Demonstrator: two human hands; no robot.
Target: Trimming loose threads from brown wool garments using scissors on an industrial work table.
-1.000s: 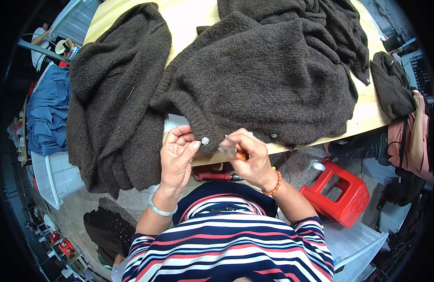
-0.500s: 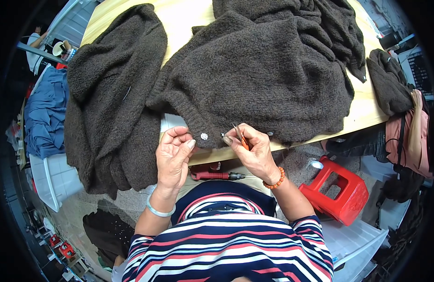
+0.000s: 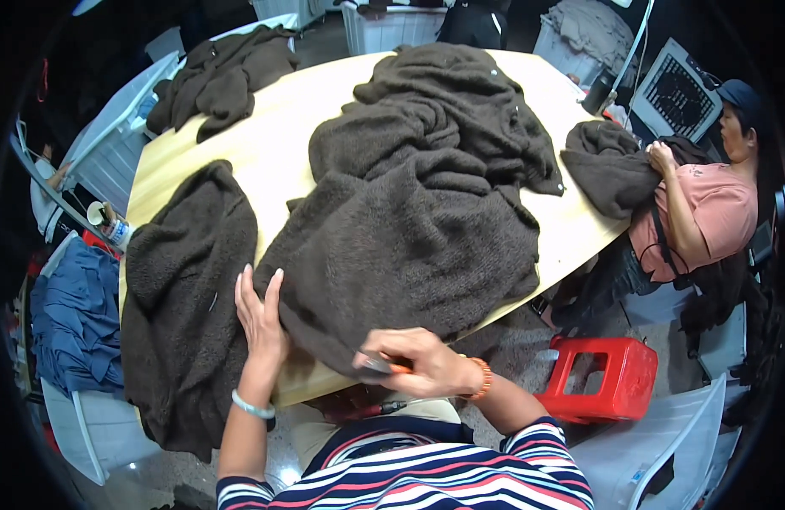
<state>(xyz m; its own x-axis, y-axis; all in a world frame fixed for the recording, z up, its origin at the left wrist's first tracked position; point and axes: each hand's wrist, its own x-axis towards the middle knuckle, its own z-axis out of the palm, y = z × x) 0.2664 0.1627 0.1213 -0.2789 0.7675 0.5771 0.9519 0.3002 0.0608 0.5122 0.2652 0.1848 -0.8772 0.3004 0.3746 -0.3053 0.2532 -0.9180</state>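
Observation:
A dark brown knit garment lies bunched over the middle of the table, its near edge in front of me. My left hand is open, fingers stretched and parted, at that garment's left edge. Over its near edge, my right hand is closed around small orange-handled thread snips; their blades are blurred. Left of my left hand, a second brown knit piece hangs over the table edge. The buttons along the near edge cannot be seen now.
The pale wooden table also bears a brown knit heap at far left. A co-worker in a pink shirt handles brown knitwear at the right. A red plastic stool stands lower right. Blue cloth fills a bin at left.
My view has tilted up, showing more of the table and the co-worker. My left hand has moved left from the buttoned edge and spread its fingers. The snips stay in my right hand.

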